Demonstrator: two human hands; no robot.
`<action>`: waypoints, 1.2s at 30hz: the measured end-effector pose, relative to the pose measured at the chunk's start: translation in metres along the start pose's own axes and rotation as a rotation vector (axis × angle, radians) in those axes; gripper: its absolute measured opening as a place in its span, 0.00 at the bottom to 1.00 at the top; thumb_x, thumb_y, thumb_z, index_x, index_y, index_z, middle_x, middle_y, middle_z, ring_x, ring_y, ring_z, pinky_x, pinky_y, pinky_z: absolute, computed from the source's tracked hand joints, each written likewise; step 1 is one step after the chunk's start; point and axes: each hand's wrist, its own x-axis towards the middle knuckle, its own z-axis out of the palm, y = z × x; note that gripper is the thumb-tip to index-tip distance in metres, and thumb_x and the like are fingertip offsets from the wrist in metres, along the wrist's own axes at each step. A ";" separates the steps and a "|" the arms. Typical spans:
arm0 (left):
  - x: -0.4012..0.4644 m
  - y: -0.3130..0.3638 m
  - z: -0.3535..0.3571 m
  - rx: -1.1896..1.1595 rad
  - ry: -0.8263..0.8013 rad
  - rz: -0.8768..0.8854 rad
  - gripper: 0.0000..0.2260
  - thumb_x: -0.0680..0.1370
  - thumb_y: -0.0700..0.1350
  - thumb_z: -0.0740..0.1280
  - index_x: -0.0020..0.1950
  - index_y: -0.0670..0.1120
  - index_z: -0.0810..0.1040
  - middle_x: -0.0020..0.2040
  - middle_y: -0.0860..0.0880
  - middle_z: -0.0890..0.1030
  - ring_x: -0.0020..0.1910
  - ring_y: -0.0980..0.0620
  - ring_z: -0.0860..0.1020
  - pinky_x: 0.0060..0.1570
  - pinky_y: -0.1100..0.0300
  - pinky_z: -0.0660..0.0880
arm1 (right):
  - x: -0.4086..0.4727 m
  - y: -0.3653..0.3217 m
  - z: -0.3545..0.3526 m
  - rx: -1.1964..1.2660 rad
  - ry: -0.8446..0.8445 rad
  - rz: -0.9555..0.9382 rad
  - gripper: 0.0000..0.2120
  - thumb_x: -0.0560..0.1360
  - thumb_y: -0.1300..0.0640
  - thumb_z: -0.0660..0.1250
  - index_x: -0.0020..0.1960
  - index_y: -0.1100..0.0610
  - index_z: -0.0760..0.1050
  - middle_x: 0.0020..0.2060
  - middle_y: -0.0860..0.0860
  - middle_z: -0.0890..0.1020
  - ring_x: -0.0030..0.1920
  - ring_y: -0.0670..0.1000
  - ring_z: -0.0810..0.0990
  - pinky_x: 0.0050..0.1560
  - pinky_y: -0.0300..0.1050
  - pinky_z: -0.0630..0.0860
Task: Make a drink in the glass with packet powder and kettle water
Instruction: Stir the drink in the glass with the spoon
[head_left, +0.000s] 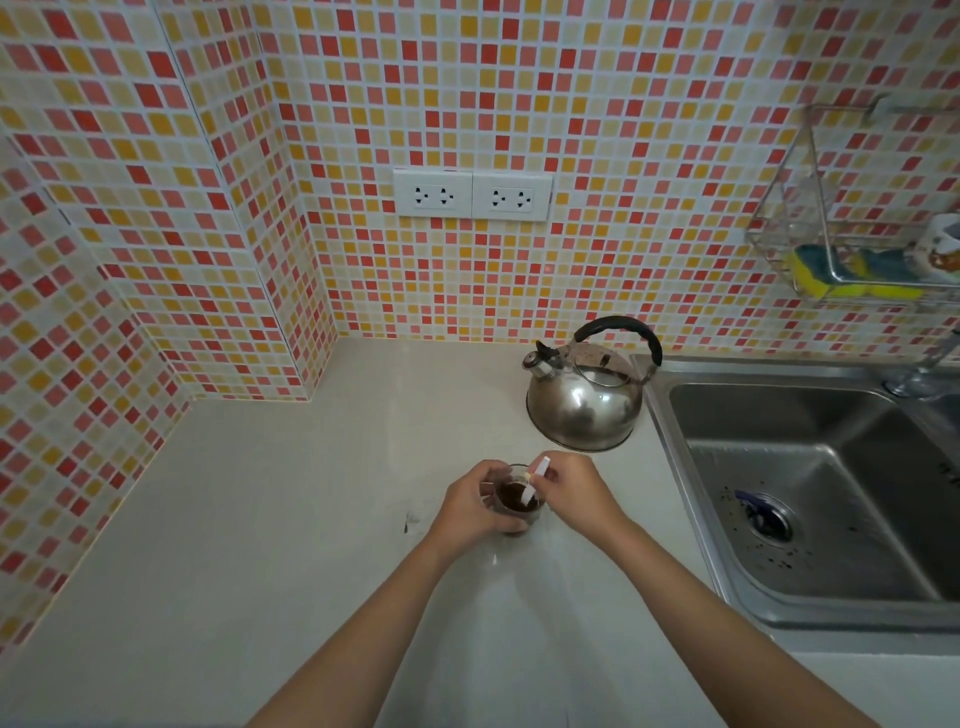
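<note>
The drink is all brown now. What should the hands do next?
Probably keep stirring a little: the right hand pinches a thin white packet dipped into the dark brown drink in the small clear glass, which the left hand steadies on the pale countertop.

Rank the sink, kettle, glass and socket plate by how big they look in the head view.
1. Sink, by far the largest.
2. Kettle.
3. Socket plate: similar width to the kettle but flatter, and farther from the camera, so this order is unsure.
4. Glass, smallest, partly hidden by the left hand.
</note>
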 end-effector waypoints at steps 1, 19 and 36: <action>0.000 0.000 0.000 0.004 -0.005 0.002 0.31 0.55 0.46 0.81 0.57 0.54 0.76 0.55 0.53 0.82 0.56 0.50 0.80 0.59 0.55 0.78 | -0.002 -0.001 0.002 0.029 -0.005 -0.011 0.11 0.78 0.58 0.62 0.44 0.60 0.81 0.36 0.54 0.83 0.41 0.56 0.82 0.44 0.50 0.78; 0.001 -0.004 0.000 0.009 -0.006 -0.012 0.34 0.54 0.47 0.81 0.60 0.52 0.78 0.55 0.53 0.83 0.57 0.52 0.80 0.60 0.57 0.77 | -0.002 0.004 -0.002 0.059 -0.001 -0.099 0.08 0.77 0.58 0.65 0.44 0.57 0.82 0.38 0.52 0.83 0.41 0.52 0.81 0.45 0.47 0.77; 0.004 -0.004 0.001 0.035 -0.009 -0.024 0.33 0.56 0.44 0.81 0.60 0.51 0.77 0.56 0.49 0.82 0.57 0.49 0.80 0.61 0.56 0.76 | -0.004 0.014 0.007 0.259 0.145 0.131 0.06 0.74 0.63 0.66 0.40 0.60 0.79 0.32 0.55 0.81 0.34 0.50 0.80 0.40 0.46 0.76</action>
